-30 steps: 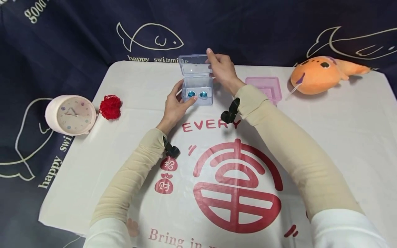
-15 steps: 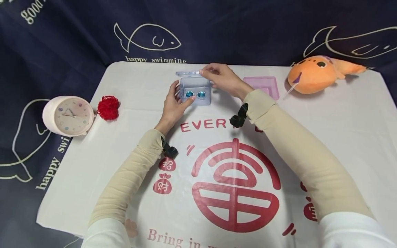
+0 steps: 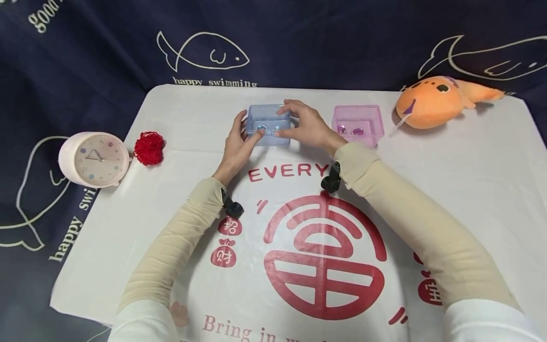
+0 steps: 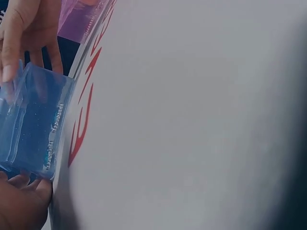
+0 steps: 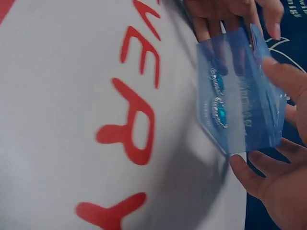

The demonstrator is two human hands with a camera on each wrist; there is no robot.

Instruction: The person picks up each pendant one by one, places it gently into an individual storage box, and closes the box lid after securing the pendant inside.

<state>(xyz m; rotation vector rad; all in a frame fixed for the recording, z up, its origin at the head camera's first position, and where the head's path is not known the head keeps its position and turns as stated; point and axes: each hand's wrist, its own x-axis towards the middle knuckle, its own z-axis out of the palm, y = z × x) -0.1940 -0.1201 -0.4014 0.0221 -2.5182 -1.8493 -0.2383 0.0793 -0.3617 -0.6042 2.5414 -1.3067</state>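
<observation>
- Far left on the surface (image 3: 128, 247), a white printed cloth, a round pink clock (image 3: 95, 159) stands with a red yarn ball (image 3: 149, 147) just beside it, both well apart from the hands.
- The left hand (image 3: 236, 144) reaches forward from a beige sleeve, wrist low, fingers curled around the left end of the blue clear box (image 3: 268, 121); its thumb lies on the near front edge, so the grip is clasped on the box.
- The blue clear box sits between the two hands on the far middle of the cloth, lid down. Two blue gems (image 5: 218, 98) show through its wall in the right wrist view.
- The right hand (image 3: 305, 126) comes in from the right, palm down, fingers over the lid's right part and thumb at the front wall; its grip also holds the box.
- In the left wrist view only fingertips of each hand show at the frame edge and the box (image 4: 33, 122) is partly cut off; how firmly the lid is seated seems closed, but I cannot be sure.
- Just right of the right hand rests a pink clear box (image 3: 358, 124) with small items inside, too faint to name.
- Far right lies an orange plush fish (image 3: 436, 100).
</observation>
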